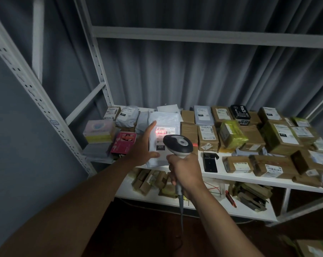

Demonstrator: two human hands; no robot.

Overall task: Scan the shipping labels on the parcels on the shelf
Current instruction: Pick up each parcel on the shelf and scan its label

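Observation:
My left hand [143, 145] grips the left edge of a white poly mailer parcel [165, 120], tilting it up above the white shelf [231, 178]. Its shipping label [165, 131] faces me, with a black tag reading 231 below it. A red scan line glows across the label's barcode. My right hand [184, 171] holds a black and grey handheld barcode scanner [178, 144] by its handle, just in front of the parcel's lower right. The scanner's head covers part of the label. Its cable hangs down below my fist.
Many brown cardboard parcels [208, 135] and grey mailers [127, 115] with labels fill the shelf, plus a yellow-green wrapped box [232, 134] and a pink box [122, 142]. A black scanner cradle [210, 162] sits near the front edge. The lower shelf [249, 213] holds more packages. White uprights [36, 93] stand left.

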